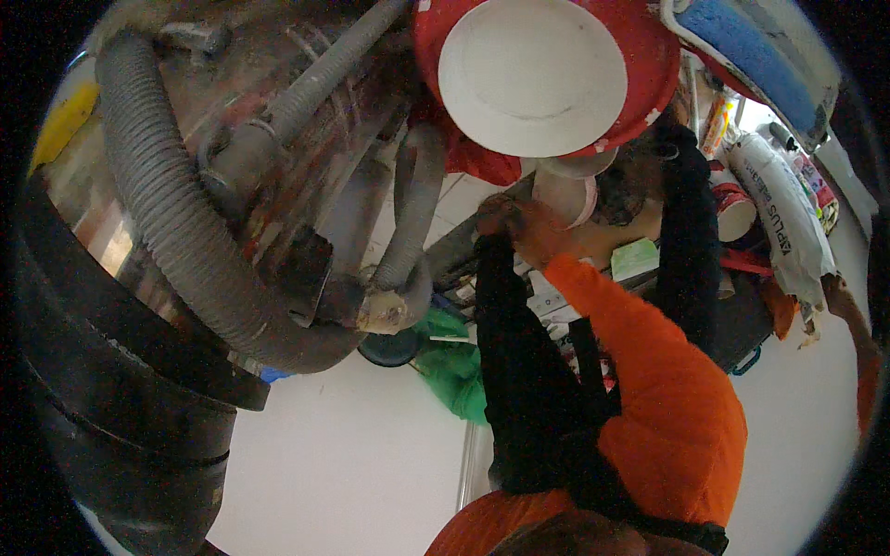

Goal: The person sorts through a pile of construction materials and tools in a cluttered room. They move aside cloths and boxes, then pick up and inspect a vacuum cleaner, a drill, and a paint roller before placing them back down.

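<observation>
My right hand (538, 230) extends from an orange sleeve (640, 324) that enters from the lower right. It is beside a small white tub (564, 196) with a pinkish band. The hand is dark and blurred, so its fingers and anything in them cannot be made out. Against it lies bare skin (498, 215) at the end of a black-clothed limb (514, 371); whether this is my left hand or a foot is unclear. A second black-clothed limb (691, 232) lies farther right. Above the tub is a red basin (654, 69) with a round white dish (533, 79) in it.
A grey corrugated hose (176, 204) curves across the left, above a large black ribbed container (120, 408). Green plastic (459, 380) lies near the black limb. At the right are a long white packet (779, 204), a cup (734, 215) and a blue-lined tray (751, 56).
</observation>
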`<action>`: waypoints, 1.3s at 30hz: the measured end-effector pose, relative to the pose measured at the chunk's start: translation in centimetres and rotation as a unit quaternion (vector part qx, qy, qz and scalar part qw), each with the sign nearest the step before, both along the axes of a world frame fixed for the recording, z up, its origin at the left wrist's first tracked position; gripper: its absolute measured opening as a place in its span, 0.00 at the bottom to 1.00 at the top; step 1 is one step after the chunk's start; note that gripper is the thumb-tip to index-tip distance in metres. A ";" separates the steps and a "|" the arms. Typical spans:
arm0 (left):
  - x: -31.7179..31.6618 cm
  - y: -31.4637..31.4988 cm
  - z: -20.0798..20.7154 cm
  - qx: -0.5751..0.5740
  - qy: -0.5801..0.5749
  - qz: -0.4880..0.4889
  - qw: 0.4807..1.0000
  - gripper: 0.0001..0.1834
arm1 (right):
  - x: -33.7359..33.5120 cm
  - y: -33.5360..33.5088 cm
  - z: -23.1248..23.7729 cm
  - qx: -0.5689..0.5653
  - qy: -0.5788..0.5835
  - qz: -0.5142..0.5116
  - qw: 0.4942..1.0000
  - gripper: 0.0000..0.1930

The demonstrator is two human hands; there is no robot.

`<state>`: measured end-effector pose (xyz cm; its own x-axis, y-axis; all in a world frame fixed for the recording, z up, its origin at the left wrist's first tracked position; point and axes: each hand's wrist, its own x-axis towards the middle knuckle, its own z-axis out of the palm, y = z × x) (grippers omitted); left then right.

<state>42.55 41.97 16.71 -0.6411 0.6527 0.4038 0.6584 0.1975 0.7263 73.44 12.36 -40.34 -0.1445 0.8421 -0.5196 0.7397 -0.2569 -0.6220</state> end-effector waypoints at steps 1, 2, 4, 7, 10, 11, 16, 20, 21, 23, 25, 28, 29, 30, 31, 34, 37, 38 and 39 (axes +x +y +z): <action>0.0 -0.1 0.0 -0.003 0.009 0.007 1.000 0.45 | 1.9 -2.6 0.5 -0.045 -0.057 -0.021 0.997 0.33; 0.1 -0.2 -0.4 -0.003 0.012 0.003 1.000 0.44 | 1.8 -3.3 1.0 -0.177 -0.085 -0.266 0.944 0.37; 1.0 -0.7 -0.6 -0.001 0.035 -0.009 0.999 0.44 | 4.5 -3.7 0.9 -0.250 -0.108 -0.358 0.893 0.37; 1.2 -0.4 -0.2 -0.009 0.018 -0.028 0.999 0.44 | 6.5 -9.0 -5.6 -0.204 -0.154 -0.325 0.911 0.38; -0.6 -0.2 0.4 -0.006 -0.034 -0.021 0.999 0.46 | 8.8 -11.7 -12.7 -0.243 -0.195 -0.289 0.905 0.35; -0.4 -0.2 0.7 -0.014 -0.030 -0.018 0.999 0.45 | 8.9 -11.2 -12.5 -0.288 -0.204 -0.290 0.890 0.34; 0.2 -0.4 1.1 -0.077 0.019 -0.014 0.997 0.42 | 9.6 -11.1 -2.7 -0.319 -0.096 -0.173 0.927 0.28; -1.1 -1.0 2.0 -0.166 0.063 -0.013 0.984 0.41 | 13.0 -16.8 -5.4 -0.144 0.004 -0.214 0.966 0.28; -1.1 -1.2 2.1 -0.191 0.085 -0.022 0.978 0.40 | 13.0 -15.3 -4.3 -0.122 0.028 -0.237 0.963 0.29; -1.3 -1.3 2.0 -0.227 0.137 -0.040 0.963 0.41 | 13.2 -11.6 -2.1 -0.191 0.062 -0.279 0.939 0.29; -0.5 -1.1 1.7 -0.242 0.216 -0.067 0.944 0.43 | 14.1 -9.8 -0.6 -0.282 0.099 -0.215 0.930 0.31; -1.1 -0.9 1.7 -0.228 0.296 -0.099 0.922 0.44 | 14.9 -1.8 7.6 -0.390 -0.056 -0.043 0.918 0.31; -1.6 -0.7 1.7 -0.220 0.314 -0.102 0.918 0.43 | 15.4 0.6 10.4 -0.382 -0.101 -0.039 0.918 0.30; -2.3 -1.1 1.8 -0.237 0.358 -0.082 0.899 0.42 | 15.6 0.9 12.3 -0.296 -0.153 -0.111 0.936 0.33; -2.9 -1.4 2.0 -0.254 0.400 -0.062 0.878 0.41 | 16.3 2.2 13.3 -0.307 -0.193 -0.144 0.921 0.34; -2.7 -1.1 2.1 -0.228 0.383 -0.128 0.886 0.36 | 19.9 3.5 14.3 -0.333 -0.231 -0.201 0.892 0.36; -1.7 -0.4 1.4 -0.212 0.384 -0.124 0.890 0.33 | 23.8 5.5 14.8 -0.289 -0.221 -0.130 0.922 0.36; -1.8 -0.6 1.8 -0.217 0.387 -0.119 0.888 0.33 | 24.2 7.9 18.1 -0.256 -0.280 -0.071 0.922 0.35; -1.8 -0.8 2.1 -0.227 0.402 -0.120 0.879 0.33 | 25.0 9.7 19.5 -0.226 -0.319 -0.055 0.919 0.35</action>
